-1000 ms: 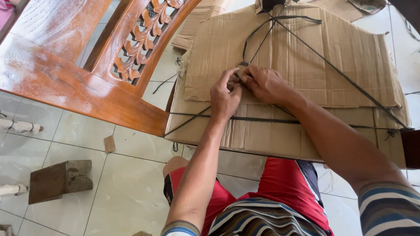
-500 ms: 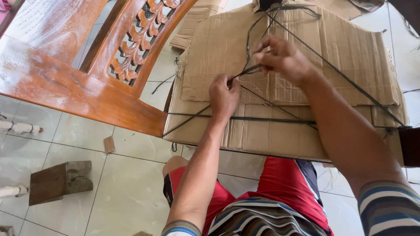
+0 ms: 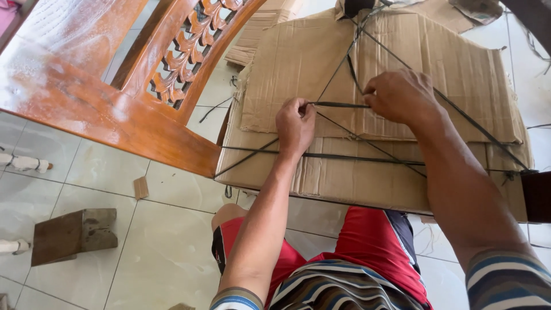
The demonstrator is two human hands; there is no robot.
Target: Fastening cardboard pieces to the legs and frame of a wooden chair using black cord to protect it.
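My left hand (image 3: 295,126) and right hand (image 3: 400,96) are apart, each pinched shut on the black strap (image 3: 340,105), pulled taut between them. Strap lies across the cardboard-wrapped bundle (image 3: 459,86), beside the carved wooden chair (image 3: 115,109).

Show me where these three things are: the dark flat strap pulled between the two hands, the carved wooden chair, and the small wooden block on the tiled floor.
dark flat strap (image 3: 341,105), head view, middle of the taut span between the hands
carved wooden chair (image 3: 178,69), head view, the carved openwork panel
small wooden block (image 3: 74,234), head view, its top face
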